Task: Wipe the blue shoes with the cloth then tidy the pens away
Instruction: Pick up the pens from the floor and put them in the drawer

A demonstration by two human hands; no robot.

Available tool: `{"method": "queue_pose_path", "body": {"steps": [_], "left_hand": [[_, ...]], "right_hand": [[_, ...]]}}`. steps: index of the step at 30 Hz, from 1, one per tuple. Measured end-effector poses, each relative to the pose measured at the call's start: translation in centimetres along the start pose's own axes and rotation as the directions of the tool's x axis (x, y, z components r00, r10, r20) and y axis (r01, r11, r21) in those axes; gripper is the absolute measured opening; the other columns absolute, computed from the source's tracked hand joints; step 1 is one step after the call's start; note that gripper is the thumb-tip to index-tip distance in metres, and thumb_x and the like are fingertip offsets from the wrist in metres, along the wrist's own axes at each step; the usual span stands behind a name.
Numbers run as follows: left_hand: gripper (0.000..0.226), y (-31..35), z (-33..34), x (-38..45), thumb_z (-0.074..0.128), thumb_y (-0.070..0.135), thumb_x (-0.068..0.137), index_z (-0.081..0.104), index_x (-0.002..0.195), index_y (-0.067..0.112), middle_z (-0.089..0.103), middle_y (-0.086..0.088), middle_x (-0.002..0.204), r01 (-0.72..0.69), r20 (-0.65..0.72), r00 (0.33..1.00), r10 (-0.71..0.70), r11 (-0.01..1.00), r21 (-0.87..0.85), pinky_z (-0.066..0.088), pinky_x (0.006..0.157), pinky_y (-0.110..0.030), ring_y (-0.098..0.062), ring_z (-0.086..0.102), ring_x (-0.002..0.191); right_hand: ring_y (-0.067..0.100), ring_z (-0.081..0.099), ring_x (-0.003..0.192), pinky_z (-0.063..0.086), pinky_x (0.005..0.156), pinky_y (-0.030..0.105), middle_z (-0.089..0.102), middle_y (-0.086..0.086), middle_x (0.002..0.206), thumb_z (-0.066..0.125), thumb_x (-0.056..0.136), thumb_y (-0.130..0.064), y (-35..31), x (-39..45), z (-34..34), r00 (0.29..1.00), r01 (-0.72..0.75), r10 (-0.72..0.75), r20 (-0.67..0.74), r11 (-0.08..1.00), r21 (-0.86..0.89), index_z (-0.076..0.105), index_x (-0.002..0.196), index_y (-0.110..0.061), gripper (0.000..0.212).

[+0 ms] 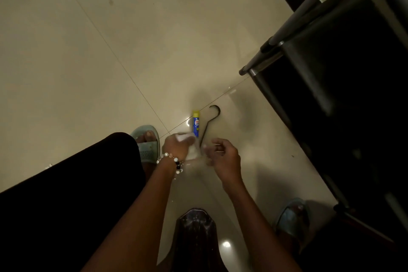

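Here, in the head view, the left hand grips a pale cloth bunched in curled fingers low over the tiled floor, between the person's two feet. The right hand hovers just beside it with fingers loosely curled; whether it pinches a trailing corner of the cloth is too blurred to tell. The cloth looks soft, light and limp, so it should handle best wadded in the palm, as it is now. The blue shoes are on the feet: one just left of the left hand, the other near the floor's lower right, well apart from both hands. A blue and yellow tube and a dark hook lie just beyond the cloth.
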State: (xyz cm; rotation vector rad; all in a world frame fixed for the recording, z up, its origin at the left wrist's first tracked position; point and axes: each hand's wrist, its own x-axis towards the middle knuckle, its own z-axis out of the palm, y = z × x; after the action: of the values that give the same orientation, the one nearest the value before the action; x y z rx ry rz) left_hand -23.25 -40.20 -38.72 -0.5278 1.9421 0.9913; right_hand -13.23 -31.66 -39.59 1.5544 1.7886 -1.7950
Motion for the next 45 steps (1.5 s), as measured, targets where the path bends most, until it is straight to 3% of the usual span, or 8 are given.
{"method": "queue_pose_path", "body": {"steps": [9, 15, 21, 24, 28, 33, 39, 45], "left_hand": [[0.023, -2.1, -4.3, 1.7, 0.074, 0.014, 0.079, 0.065, 0.098, 0.004, 0.063, -0.004, 0.087, 0.007, -0.238, 0.971, -0.033, 0.994, -0.111, 0.044, 0.064, -0.022, -0.019, 0.058, 0.077], [0.038, -2.5, -3.4, 2.1, 0.082, 0.018, 0.072, 0.064, 0.099, 0.000, 0.066, -0.004, 0.083, -0.014, -0.094, 0.996, 0.001, 0.990, -0.139, 0.048, 0.053, -0.017, -0.012, 0.061, 0.071], [0.011, -1.3, -3.1, 1.3, 0.076, 0.011, 0.079, 0.066, 0.074, 0.009, 0.067, 0.001, 0.060, 0.054, 0.127, 0.991, -0.033, 0.984, -0.171, 0.050, 0.048, -0.013, -0.010, 0.063, 0.060], [0.049, -1.5, -3.9, 2.4, 0.088, 0.026, 0.060, 0.068, 0.097, 0.000, 0.073, -0.008, 0.081, 0.034, 0.005, 0.999, -0.034, 0.972, -0.234, 0.054, 0.056, -0.020, -0.015, 0.070, 0.071], [0.034, -1.9, -4.7, 3.3, 0.083, 0.017, 0.069, 0.071, 0.099, 0.006, 0.071, -0.009, 0.096, 0.026, -0.102, 0.993, -0.057, 0.959, -0.282, 0.055, 0.073, -0.024, -0.015, 0.067, 0.079], [0.038, -1.8, -4.3, 3.5, 0.056, -0.008, 0.086, 0.064, 0.116, 0.015, 0.056, -0.007, 0.096, -0.136, -0.166, 0.981, 0.099, 0.963, -0.231, 0.041, 0.051, -0.003, -0.006, 0.059, 0.062], [0.029, -1.5, -3.2, 3.4, 0.041, -0.009, 0.091, 0.069, 0.101, -0.006, 0.064, -0.013, 0.077, -0.091, -0.157, 0.986, 0.052, 0.963, -0.253, 0.052, 0.056, -0.014, -0.003, 0.061, 0.051], [0.049, 1.1, -2.7, 1.5, 0.063, 0.063, 0.077, 0.075, 0.080, 0.015, 0.073, -0.006, 0.085, 0.066, 0.054, 0.997, -0.049, 0.926, -0.371, 0.056, 0.072, -0.030, -0.022, 0.069, 0.073]], "right_hand": [[0.032, 0.046, 0.113, 0.050, 0.080, 0.040, 0.041, 0.015, 0.127, 0.047, 0.091, 0.000, 4.6, 1.4, 6.5, 0.817, 0.562, -0.315, 0.484, 0.242, -0.791, 0.044, 0.126, -0.008, 0.037], [0.027, 0.056, 0.102, 0.046, 0.084, 0.029, 0.052, 0.013, 0.116, 0.069, 0.082, -0.014, 2.4, 1.4, 5.0, 0.912, 0.403, -0.365, 0.184, 0.726, -0.558, 0.055, 0.127, -0.011, 0.047], [0.024, 0.058, 0.098, 0.040, 0.079, 0.017, 0.056, 0.014, 0.110, 0.073, 0.078, -0.011, -1.5, 1.5, 3.1, 0.879, 0.462, -0.319, 0.355, 0.751, -0.471, 0.051, 0.133, -0.009, 0.060], [0.010, 0.054, 0.069, 0.045, 0.064, 0.013, 0.060, 0.005, 0.091, 0.078, 0.072, -0.004, -3.4, 3.3, 2.2, 0.905, 0.278, -0.173, 0.388, 0.932, -0.233, 0.044, 0.140, -0.019, 0.077], [0.026, 0.062, 0.094, 0.048, 0.078, 0.031, 0.064, 0.013, 0.099, 0.069, 0.085, -0.024, -3.9, 6.5, 4.8, 0.959, 0.269, -0.272, 0.083, 0.777, -0.569, 0.059, 0.109, -0.003, 0.033], [0.035, 0.059, 0.102, 0.050, 0.079, 0.036, 0.051, 0.021, 0.121, 0.053, 0.094, -0.012, -1.7, 7.7, 7.9, 0.918, 0.344, -0.334, 0.215, 0.397, -0.851, 0.034, 0.134, -0.003, 0.046], [0.025, 0.064, 0.083, 0.056, 0.075, 0.042, 0.064, 0.006, 0.088, 0.074, 0.075, -0.010, -2.7, 5.8, 6.6, 0.991, 0.133, -0.124, 0.056, 0.972, -0.196, 0.056, 0.102, -0.011, 0.033], [0.009, 0.061, 0.069, 0.054, 0.066, 0.021, 0.067, 0.001, 0.078, 0.077, 0.075, -0.009, -3.2, -0.4, 4.5, 0.938, 0.322, -0.302, 0.167, 0.940, -0.109, 0.066, 0.096, -0.011, 0.025]]}}
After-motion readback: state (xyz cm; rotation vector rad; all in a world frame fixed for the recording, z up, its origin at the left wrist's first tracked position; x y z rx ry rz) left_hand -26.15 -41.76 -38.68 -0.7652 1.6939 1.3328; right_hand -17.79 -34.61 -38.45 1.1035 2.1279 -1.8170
